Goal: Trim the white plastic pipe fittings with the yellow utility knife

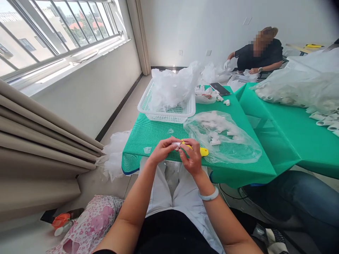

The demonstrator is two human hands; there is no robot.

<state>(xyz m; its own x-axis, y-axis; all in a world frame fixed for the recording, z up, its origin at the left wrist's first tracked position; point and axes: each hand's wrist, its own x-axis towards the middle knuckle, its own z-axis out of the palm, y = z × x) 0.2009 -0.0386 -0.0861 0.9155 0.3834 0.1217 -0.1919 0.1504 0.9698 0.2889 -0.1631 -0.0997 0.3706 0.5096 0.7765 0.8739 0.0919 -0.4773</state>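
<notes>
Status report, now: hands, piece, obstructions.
Left hand, right hand: both on white piece. Piece partly finger-hidden. Yellow handle at right hand; plastic bag farther right.

The white piece is small and short, and it looks like plastic. It is pinched between the fingertips of the left hand and the right hand, near the front edge of the green table. The fingers cover a good part of it, so its full shape cannot be told. The yellow tool is long and narrow, with a rounded end which shows to the right of the right hand. Its middle is hidden behind this hand; whether it is gripped is not clear
</notes>
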